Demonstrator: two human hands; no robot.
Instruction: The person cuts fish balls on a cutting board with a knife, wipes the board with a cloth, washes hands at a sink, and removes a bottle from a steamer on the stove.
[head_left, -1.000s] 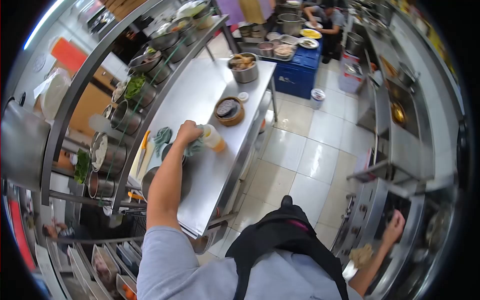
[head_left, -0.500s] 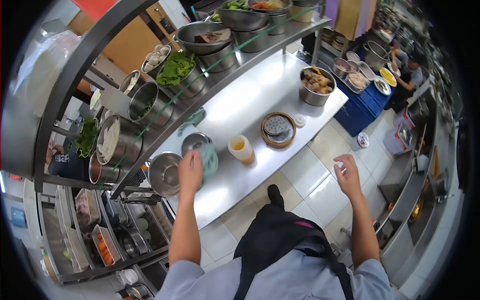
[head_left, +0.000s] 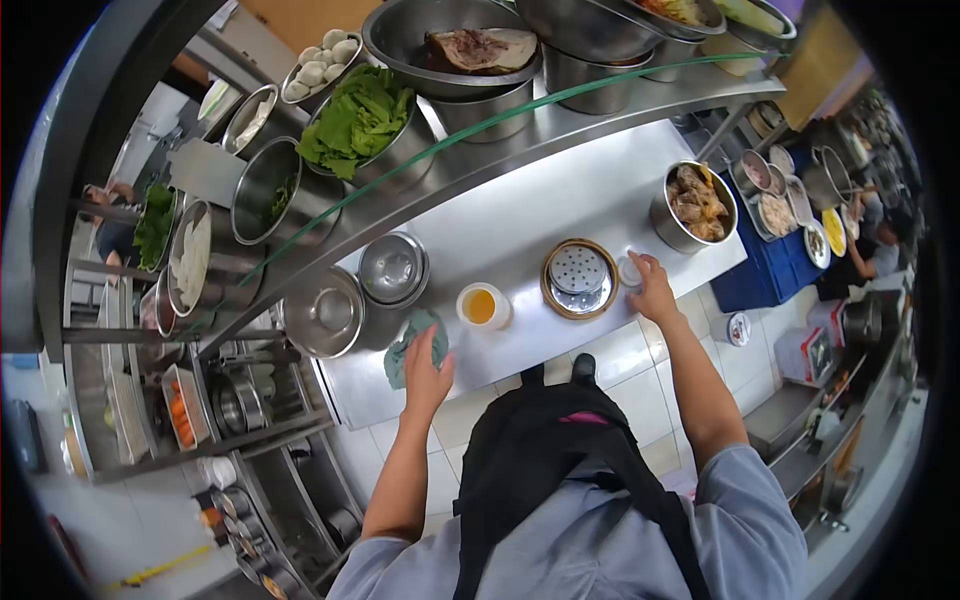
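Observation:
My left hand (head_left: 427,382) rests at the edge of a crumpled green cloth (head_left: 404,352) on the steel table, its thumb and fingers apart. Farther right, my right hand (head_left: 654,288) has its fingers and thumb around a small white lid (head_left: 628,271). Just left of that lid sits a round bamboo steamer (head_left: 548,284) with a perforated metal disc (head_left: 578,268) inside. Between my hands stands an uncapped plastic bottle (head_left: 484,306) of amber liquid.
Steel bowls (head_left: 324,310) stand on the table's left. A pot of cooked meat pieces (head_left: 694,208) is at its right end. Above the back edge runs a shelf (head_left: 560,120) loaded with bowls and greens. Another person (head_left: 878,252) works at far right.
My left hand has brought the green cloth down toward the table's front edge and loosened from it. My right hand has moved from over the floor to the white lid.

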